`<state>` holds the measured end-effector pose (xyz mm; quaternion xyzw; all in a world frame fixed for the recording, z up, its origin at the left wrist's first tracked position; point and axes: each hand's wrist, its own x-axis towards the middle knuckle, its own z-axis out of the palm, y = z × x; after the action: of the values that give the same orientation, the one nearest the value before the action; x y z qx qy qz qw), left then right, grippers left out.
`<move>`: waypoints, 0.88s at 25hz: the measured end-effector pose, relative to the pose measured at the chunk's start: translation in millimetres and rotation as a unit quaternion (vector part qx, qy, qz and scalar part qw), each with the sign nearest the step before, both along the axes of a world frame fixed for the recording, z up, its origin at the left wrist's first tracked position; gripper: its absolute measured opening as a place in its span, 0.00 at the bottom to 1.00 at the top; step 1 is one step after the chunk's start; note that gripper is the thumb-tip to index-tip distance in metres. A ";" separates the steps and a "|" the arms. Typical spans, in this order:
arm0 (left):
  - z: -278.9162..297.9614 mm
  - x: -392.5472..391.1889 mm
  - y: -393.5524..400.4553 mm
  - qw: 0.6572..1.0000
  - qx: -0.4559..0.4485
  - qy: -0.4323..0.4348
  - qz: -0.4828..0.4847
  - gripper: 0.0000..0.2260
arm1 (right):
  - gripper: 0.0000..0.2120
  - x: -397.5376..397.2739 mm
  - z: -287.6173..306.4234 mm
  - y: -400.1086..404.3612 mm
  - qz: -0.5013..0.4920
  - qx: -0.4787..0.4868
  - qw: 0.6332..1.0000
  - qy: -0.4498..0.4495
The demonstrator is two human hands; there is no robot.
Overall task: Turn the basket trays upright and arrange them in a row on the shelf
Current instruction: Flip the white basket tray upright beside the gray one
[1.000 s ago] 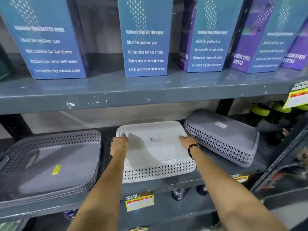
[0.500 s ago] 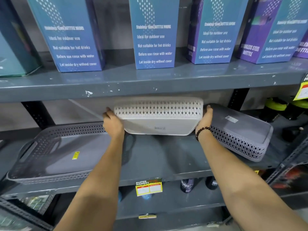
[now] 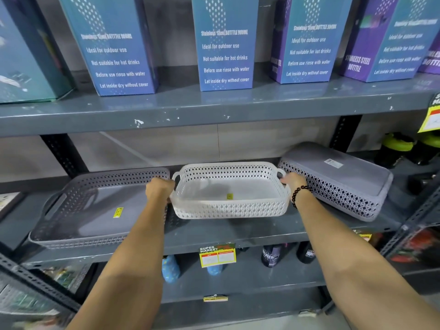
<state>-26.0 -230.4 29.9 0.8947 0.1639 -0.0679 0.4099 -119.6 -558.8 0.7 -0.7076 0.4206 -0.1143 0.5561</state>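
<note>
A white perforated basket tray (image 3: 229, 206) is upright in the middle of the grey shelf (image 3: 238, 232), held just above or on it. My left hand (image 3: 159, 188) grips its left handle end, and my right hand (image 3: 293, 181), with a black bead bracelet, grips its right handle end. To the left an upright grey basket tray (image 3: 100, 206) rests on the shelf. At the right a second grey basket tray (image 3: 338, 179) lies upside down, tilted, close to my right hand.
The upper shelf board (image 3: 214, 108) hangs low over the trays, carrying several blue and purple bottle boxes (image 3: 226, 44). Black bottles with green lids (image 3: 400, 148) stand at the far right. A price tag (image 3: 217, 254) sticks to the shelf's front edge.
The white tray was upside down on the shelf, then lifted and tipped on edge; now it is turned upright and lowered, both hands still on its ends.
</note>
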 end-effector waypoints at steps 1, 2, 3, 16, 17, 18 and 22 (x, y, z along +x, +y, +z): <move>2.1 -6.1 -0.7 0.999 0.029 0.005 -0.014 0.08 | 0.12 -1.6 -2.2 3.8 0.002 -0.036 0.999 0.021; -0.8 -9.4 -1.2 0.998 0.052 -0.006 -0.025 0.07 | 0.12 -2.0 -7.5 6.5 0.023 -0.081 0.996 0.040; -5.3 -12.5 -2.3 0.996 0.074 -0.020 -0.039 0.07 | 0.12 -2.6 -13.8 8.0 0.035 -0.097 0.994 0.042; -35.1 -25.0 -3.6 0.969 0.196 -0.125 -0.082 0.14 | 0.18 -5.8 -32.5 11.0 0.007 -0.142 0.987 0.073; -34.8 -24.8 -3.7 0.969 0.196 -0.124 -0.081 0.15 | 0.18 -4.2 -32.9 11.0 0.008 -0.139 0.988 0.072; -35.6 -24.2 -3.7 0.970 0.194 -0.122 -0.081 0.15 | 0.18 -3.2 -33.0 11.0 0.009 -0.138 0.988 0.072; -35.9 -22.7 -3.4 0.973 0.183 -0.122 -0.074 0.13 | 0.17 2.0 -31.8 15.9 0.016 -0.144 0.986 0.080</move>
<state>-48.7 -233.9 -6.0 0.9656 0.0562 0.0427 0.2502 -117.6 -542.9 -31.1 -0.7937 0.4314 -0.1078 0.4151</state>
